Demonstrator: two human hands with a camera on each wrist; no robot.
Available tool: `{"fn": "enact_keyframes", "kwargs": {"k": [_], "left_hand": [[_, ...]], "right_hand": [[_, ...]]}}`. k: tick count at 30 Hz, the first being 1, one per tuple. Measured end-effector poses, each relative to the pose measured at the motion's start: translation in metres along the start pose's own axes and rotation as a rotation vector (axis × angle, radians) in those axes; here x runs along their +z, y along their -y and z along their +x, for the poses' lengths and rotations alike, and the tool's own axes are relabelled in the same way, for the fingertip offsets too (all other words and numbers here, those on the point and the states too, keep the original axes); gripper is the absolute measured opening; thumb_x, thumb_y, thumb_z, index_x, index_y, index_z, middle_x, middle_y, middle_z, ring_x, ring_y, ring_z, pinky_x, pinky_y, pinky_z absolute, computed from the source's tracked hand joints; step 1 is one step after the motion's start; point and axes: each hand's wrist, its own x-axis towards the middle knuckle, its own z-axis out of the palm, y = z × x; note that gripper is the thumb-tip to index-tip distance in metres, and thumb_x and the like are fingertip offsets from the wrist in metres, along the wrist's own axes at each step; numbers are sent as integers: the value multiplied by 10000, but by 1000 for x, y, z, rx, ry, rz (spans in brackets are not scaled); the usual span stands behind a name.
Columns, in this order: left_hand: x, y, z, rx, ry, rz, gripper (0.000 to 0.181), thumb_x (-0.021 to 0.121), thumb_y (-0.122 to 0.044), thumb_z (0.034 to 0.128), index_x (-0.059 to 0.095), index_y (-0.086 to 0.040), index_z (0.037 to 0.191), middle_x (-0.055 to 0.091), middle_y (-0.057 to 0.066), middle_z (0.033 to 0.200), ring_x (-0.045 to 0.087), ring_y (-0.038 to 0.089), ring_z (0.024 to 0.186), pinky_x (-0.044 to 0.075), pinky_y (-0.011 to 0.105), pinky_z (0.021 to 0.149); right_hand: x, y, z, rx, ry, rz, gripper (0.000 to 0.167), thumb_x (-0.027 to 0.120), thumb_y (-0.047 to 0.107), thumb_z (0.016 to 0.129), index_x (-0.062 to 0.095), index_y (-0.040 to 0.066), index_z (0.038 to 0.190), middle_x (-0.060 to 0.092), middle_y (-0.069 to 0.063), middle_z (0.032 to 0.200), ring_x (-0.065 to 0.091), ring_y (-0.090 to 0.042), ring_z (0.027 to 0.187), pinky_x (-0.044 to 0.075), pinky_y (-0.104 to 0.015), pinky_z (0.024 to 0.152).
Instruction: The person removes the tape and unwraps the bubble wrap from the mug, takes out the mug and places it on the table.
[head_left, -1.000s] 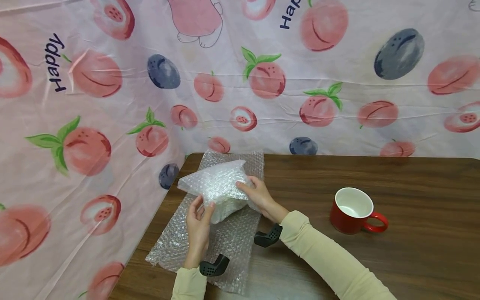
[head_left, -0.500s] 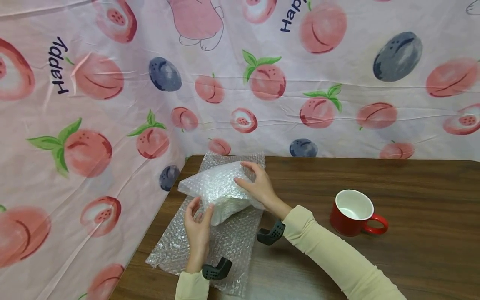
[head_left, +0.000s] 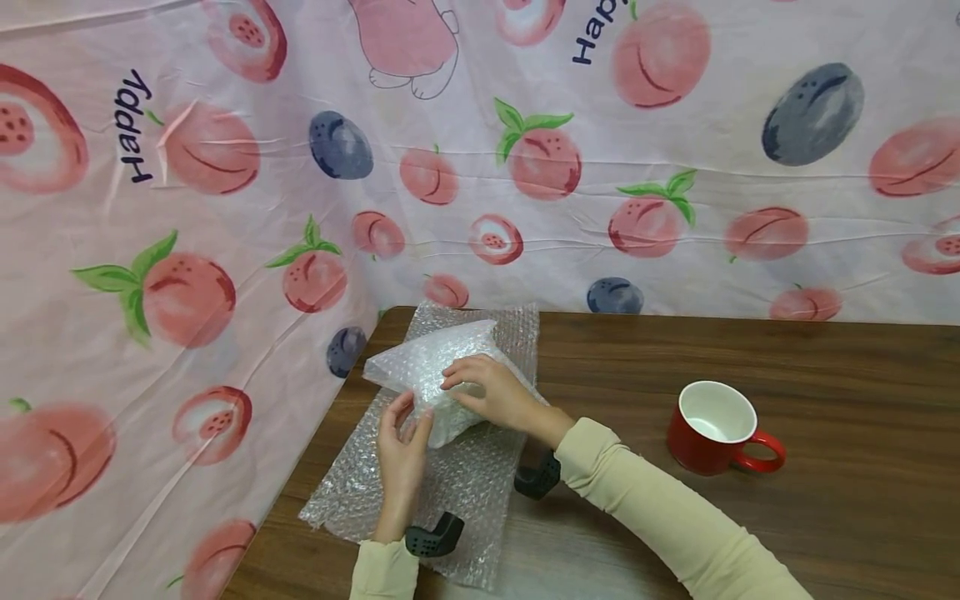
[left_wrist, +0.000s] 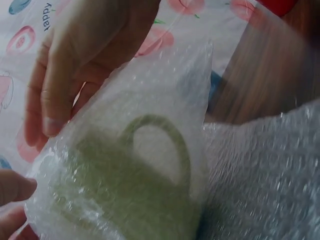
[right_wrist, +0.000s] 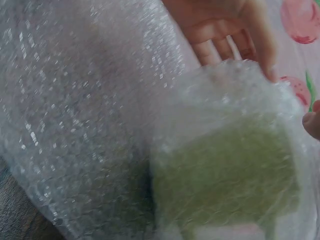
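A green mug (left_wrist: 125, 185) shows through a translucent bubble-wrap bag (head_left: 442, 354), its handle visible in the left wrist view. My left hand (head_left: 402, 454) holds the near left side of the bag, fingers and thumb curved about its edge. In the right wrist view, those left fingers (right_wrist: 225, 47) pass partly behind the wrap. Over the top of the bag hovers my right hand (head_left: 498, 393), fingers bent and thumb apart, with nothing visible between them. Beneath the bag, a long sheet of bubble wrap (head_left: 480, 492) lies on the wooden table.
A red mug (head_left: 712, 429) with a white inside stands to the right on the brown table (head_left: 615, 358), its handle pointing right. A fruit-print cloth (head_left: 450, 108) hangs behind and along the left side of the table.
My right hand has come off the bag's right side, opened over its upper right, then moved left across the top. My left hand and the wrapped mug have barely moved.
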Motion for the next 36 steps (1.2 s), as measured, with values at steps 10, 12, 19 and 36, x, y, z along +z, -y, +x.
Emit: {"fn": "enact_keyframes", "kwargs": {"k": [10,12,19,36], "left_hand": [[-12,2,15,43,202,146,492,537,-75,871,349,51,1309,276,198,1309,286,323,1194,268,504,955],[-14,4,18,37,236,146,498,524,-77,878,332,46,1321,236,195,1351,243,328,1232,234,515,974],[-16,3,21,-30,323,135,488,484,-92,903,299,66,1326,166,178,1411,161,314,1290,190,490,1011],[-11,-11,18,-13,275,135,408,508,-33,873,380,123,1227,242,236,1352,251,363,1226,248,526,967]], "right_hand": [[5,-4,-4,-23,36,-126,207,670,75,773,675,103,978,597,-31,1088,516,-176,1026,400,-295,885],[6,-4,-4,-44,37,-162,211,677,91,771,674,114,981,594,-25,1088,517,-172,1022,412,-297,868],[4,-3,-3,-228,49,-370,219,688,101,761,673,160,972,587,-9,1060,526,-160,999,430,-261,843],[6,-8,-3,-662,-9,-772,172,569,136,821,681,154,950,603,24,961,574,-135,919,464,-214,774]]}}
